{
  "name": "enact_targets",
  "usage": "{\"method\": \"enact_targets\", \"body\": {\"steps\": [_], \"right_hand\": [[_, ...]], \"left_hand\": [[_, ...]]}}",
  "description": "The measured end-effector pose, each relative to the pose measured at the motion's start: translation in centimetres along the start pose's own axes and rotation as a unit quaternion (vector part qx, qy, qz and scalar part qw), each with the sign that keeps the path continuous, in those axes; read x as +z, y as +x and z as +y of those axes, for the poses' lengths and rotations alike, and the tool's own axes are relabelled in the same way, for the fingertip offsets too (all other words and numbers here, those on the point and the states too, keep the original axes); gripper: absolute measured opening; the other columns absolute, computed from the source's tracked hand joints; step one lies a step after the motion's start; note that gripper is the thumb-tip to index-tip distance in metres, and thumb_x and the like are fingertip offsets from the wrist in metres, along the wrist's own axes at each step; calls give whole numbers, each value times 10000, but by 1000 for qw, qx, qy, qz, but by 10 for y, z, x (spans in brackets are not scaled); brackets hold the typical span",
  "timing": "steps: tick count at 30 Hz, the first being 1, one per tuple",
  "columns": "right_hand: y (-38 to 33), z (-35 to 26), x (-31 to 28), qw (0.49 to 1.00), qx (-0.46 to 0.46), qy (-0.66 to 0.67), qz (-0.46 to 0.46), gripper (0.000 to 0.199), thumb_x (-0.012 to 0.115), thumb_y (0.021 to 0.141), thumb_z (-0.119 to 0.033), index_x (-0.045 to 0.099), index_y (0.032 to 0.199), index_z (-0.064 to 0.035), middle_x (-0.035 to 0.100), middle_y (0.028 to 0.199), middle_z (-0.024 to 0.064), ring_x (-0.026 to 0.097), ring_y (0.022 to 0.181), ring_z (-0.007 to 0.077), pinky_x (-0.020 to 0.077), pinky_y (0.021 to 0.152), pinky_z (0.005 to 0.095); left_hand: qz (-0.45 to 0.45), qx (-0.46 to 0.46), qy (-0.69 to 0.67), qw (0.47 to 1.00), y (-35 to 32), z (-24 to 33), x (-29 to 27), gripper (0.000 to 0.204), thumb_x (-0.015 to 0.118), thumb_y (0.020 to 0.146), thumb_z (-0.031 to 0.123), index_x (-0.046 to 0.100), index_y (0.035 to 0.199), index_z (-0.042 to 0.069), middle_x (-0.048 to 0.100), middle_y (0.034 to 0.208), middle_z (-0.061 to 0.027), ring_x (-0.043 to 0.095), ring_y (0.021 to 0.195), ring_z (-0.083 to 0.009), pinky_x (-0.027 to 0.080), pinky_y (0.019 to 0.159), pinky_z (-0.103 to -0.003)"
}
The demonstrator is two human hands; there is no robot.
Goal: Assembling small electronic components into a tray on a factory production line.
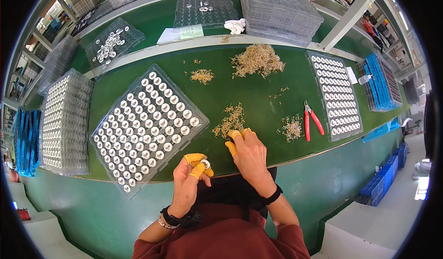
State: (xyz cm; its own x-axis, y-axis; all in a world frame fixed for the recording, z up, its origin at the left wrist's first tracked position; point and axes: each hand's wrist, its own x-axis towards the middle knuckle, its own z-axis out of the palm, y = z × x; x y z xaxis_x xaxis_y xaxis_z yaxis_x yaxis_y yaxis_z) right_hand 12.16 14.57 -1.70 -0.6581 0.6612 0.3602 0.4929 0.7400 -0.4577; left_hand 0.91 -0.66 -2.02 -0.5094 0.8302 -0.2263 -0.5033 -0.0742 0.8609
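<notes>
My left hand (188, 178), with yellow finger cots, pinches a small round silver-white part (205, 164) between thumb and fingers, just off the table's near edge. My right hand (249, 155), also in yellow finger cots, reaches to the near edge of a loose pile of small gold-coloured leaded components (231, 119). Its fingers are bent together at the pile, and whatever lies between the tips is too small to make out. Left of my hands a clear tray (201, 120) lies at a slant, filled with rows of similar round parts.
Red-handled pliers (308, 123) lie beside a small component heap (292, 129). Farther back are a large component pile (258, 60) and a smaller one (202, 76). Another filled tray (336, 95) sits right, stacked trays (67, 120) left. Clear trays (281, 12) are piled on the back shelf.
</notes>
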Motion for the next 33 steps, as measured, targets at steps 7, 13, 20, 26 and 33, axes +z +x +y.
{"method": "enact_targets", "body": {"steps": [7, 13, 20, 26, 33], "right_hand": [[-19, 13, -18, 999, 17, 9, -29, 127, 698, 785, -55, 652, 903, -62, 554, 801, 105, 584, 722, 299, 482, 627, 402], [-17, 11, -17, 999, 13, 39, -8, 120, 689, 796, -55, 638, 904, -48, 542, 781, 111, 574, 693, 299, 483, 599, 410], [-20, 13, -14, 999, 31, 5, -5, 157, 708, 794, -67, 659, 942, -47, 568, 811, 114, 579, 726, 307, 477, 624, 401], [-22, 16, -18, 999, 34, 5, 21, 183, 713, 784, -65, 651, 954, -42, 566, 823, 114, 588, 739, 304, 492, 628, 399], [-25, 9, -12, 997, 43, 61, -10, 133, 684, 805, -11, 615, 918, -22, 569, 819, 107, 603, 714, 275, 499, 604, 375]], "left_hand": [[3, -33, -23, 999, -4, 4, -3, 201, 466, 987, 82, 525, 1161, 3, 629, 924, -108, 629, 739, -159, 499, 522, -255], [-1, -46, -17, 999, -4, 6, 2, 215, 458, 998, 103, 505, 1185, 7, 632, 955, -136, 647, 761, -194, 512, 511, -258], [-23, -38, 1, 999, -9, 4, 1, 225, 425, 998, 55, 494, 1205, 0, 618, 982, -152, 635, 783, -195, 527, 550, -271], [-19, -31, 30, 999, -9, 1, 3, 231, 469, 965, -10, 495, 1194, -10, 612, 983, -143, 634, 787, -187, 535, 583, -267], [-15, -61, 22, 998, -8, 0, 6, 175, 553, 938, -12, 532, 1112, -28, 635, 939, -124, 657, 770, -178, 558, 595, -266]]}}
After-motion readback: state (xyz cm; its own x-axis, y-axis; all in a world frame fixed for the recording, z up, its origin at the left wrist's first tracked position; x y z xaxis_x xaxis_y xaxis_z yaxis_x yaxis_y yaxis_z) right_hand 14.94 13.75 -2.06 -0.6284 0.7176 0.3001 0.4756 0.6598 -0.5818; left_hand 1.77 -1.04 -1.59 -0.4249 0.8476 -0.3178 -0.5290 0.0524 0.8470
